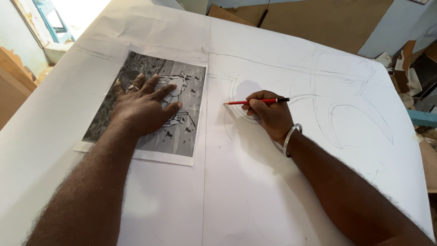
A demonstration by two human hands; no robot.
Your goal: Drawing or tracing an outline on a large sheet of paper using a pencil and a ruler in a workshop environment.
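Pale blue walls [400, 27] stand behind the white surface [41, 136]. Brown boards [318, 20] lean against the far wall. A blue window frame [52, 20] at top left lets in bright daylight. Cardboard scraps [409, 68] pile up at right, wooden pieces [13, 82] at left

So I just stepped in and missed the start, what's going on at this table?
A person is drawing on a large white sheet. The right hand holds a red pencil, its tip on a curved pencil line. The left hand, wearing a ring, lies flat on a black-and-white printed picture beside the drawing. Faint curved outlines already cover the sheet's right side.
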